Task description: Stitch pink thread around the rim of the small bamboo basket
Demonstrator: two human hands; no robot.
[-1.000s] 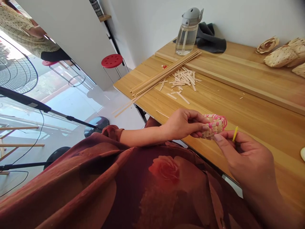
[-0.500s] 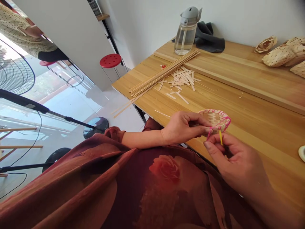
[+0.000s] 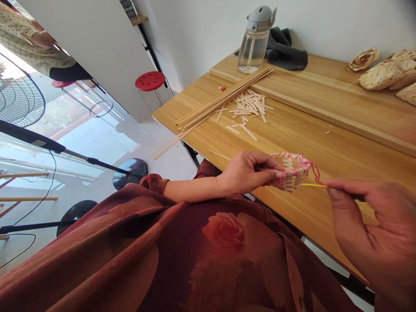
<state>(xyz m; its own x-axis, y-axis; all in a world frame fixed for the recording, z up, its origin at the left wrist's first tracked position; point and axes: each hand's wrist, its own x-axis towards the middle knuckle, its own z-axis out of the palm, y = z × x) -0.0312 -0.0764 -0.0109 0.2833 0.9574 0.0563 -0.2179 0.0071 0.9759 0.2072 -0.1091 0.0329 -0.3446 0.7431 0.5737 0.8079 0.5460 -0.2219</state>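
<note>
Swung out to the right since the last frame, the right hand [image 3: 373,221] has moved away from the basket, and its thin yellow needle [image 3: 313,185] now lies almost level instead of pointing up.

At the far left are a person in a dotted top [image 3: 32,47], a wire-guard fan [image 3: 19,93] and a black stand pole [image 3: 32,143]. A red perforated stool [image 3: 150,81] stands on the white floor [image 3: 97,147] beyond the end of the tabletop [image 3: 325,143]. A rust-red rose-print garment [image 3: 130,277] fills the lower middle.

The left hand [image 3: 250,173] pinches a small woven basket [image 3: 290,172] between thumb and fingers, holding it above the near edge of the tabletop. Pink thread [image 3: 310,164] laces the basket's rim, and a loose strand runs right to the needle's tip.

Farther back lie a bundle of long wooden strips [image 3: 224,97] and a heap of cut pieces [image 3: 248,106]. Behind them stand a clear water bottle [image 3: 255,41] and a grey cloth [image 3: 286,50]. At the right, the right hand grips the needle between thumb and fingers, and woven pieces [image 3: 380,74] sit against the wall.
</note>
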